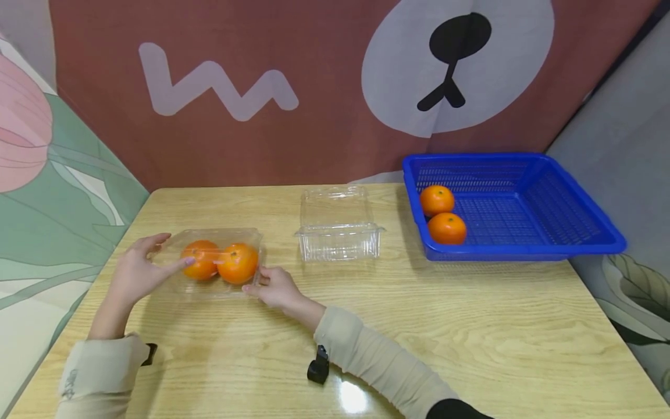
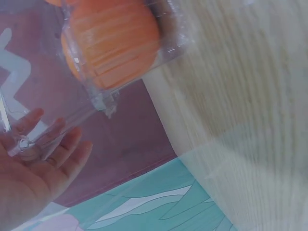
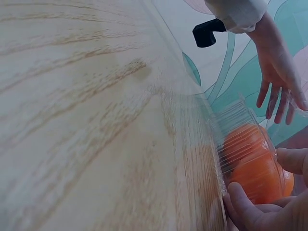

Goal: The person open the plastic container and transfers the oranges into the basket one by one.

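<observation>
A clear plastic clamshell box (image 1: pixel 230 235) at the left of the table holds two oranges (image 1: pixel 238 263) side by side. My left hand (image 1: pixel 133 269) holds the lid at its left end, thumb over the plastic and fingers at the far edge. In the left wrist view the lid (image 2: pixel 48 103) slants up, apart from the base. With my right hand (image 1: pixel 278 288) I grip the right end of the box, low near the tabletop. The right wrist view shows that thumb and fingers against the base, beside an orange (image 3: pixel 257 178).
Another clear clamshell box (image 1: pixel 339 243) stands with its lid up at the back middle of the wooden table (image 1: pixel 398 326). To its right is a blue plastic basket (image 1: pixel 502 250) with two oranges (image 1: pixel 447 228) at its left side. A printed cloth hangs behind.
</observation>
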Tool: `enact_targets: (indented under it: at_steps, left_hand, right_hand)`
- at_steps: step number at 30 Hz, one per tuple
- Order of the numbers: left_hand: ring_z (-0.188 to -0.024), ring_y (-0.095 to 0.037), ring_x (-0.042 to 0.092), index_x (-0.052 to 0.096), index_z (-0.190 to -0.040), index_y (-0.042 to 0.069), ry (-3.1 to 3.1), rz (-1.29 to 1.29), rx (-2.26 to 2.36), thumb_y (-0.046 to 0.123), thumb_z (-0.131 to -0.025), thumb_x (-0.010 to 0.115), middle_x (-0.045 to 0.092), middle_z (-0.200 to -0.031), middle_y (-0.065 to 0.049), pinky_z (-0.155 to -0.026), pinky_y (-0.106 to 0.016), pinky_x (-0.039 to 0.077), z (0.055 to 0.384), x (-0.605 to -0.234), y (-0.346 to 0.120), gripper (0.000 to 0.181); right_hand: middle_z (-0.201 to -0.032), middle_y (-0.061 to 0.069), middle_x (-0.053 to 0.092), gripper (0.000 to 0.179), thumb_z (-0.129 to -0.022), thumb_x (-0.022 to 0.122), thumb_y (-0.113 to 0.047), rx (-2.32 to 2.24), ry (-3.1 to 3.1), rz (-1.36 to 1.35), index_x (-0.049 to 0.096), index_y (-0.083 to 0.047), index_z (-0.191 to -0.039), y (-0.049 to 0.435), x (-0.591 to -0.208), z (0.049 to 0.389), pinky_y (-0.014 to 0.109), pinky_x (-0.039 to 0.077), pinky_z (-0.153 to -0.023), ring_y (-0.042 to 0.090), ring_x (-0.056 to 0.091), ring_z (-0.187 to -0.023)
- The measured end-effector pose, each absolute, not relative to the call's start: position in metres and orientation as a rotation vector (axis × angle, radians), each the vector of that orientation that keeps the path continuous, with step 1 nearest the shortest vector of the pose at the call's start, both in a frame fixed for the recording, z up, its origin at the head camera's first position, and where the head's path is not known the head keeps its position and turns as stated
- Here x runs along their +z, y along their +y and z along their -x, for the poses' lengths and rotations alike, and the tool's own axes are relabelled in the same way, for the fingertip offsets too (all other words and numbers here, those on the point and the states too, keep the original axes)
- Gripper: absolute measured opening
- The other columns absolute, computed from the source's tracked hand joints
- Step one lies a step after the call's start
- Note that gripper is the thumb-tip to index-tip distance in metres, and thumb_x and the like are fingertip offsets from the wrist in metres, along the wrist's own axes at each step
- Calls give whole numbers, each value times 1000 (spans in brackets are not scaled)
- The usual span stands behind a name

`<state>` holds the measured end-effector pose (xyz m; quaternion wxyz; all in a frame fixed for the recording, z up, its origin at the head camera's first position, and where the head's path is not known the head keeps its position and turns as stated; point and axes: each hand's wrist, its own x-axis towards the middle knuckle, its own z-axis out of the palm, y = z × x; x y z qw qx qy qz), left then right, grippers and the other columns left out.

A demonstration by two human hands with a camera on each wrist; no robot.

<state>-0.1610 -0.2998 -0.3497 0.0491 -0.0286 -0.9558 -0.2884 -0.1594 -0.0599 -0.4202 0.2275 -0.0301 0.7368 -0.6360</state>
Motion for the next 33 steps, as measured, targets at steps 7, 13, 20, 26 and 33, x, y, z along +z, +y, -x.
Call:
enact_targets:
  at_steps: [7,13,20,26,33]
  left_hand:
    - [-111,-45,41,36,-136,-7,-2828,46,-1057,33,-84,67,41,-131,-31,-86,-55,40,164,-349,-302,73]
    - [-107,-27,45,38,-137,-2,-2718,15,-1104,31,-87,63,49,-124,-23,-78,-10,44,166,-352,-304,65]
    - [-91,12,47,34,-138,-5,-2497,34,-1317,18,-92,55,51,-101,22,-77,-3,38,169,-359,-305,56]
    - [-97,3,52,22,-141,-8,-2167,197,-1830,16,-98,43,52,-107,14,-77,-6,43,171,-360,-305,54]
    - [-120,-5,44,9,-146,0,-1878,351,-2280,27,-101,29,49,-124,4,-88,-16,43,177,-361,-310,55]
  right_hand:
    - [-128,17,52,62,-82,70,-17,-1735,2040,65,42,-1,-136,-60,-419,159,29,53,-72,22,60,-104]
    - [-128,17,53,61,-82,70,-16,-1752,2032,66,43,0,-135,-60,-419,159,29,53,-71,21,61,-102]
    - [-126,18,54,61,-82,70,-16,-1757,2033,54,43,0,-135,-61,-418,159,29,54,-71,22,61,-103]
    - [-127,18,53,61,-82,70,-15,-1764,2027,61,43,1,-135,-60,-418,159,29,53,-72,23,59,-106]
    - [-128,18,52,62,-82,69,-16,-1764,2019,69,42,1,-135,-60,-417,159,30,53,-75,25,56,-110]
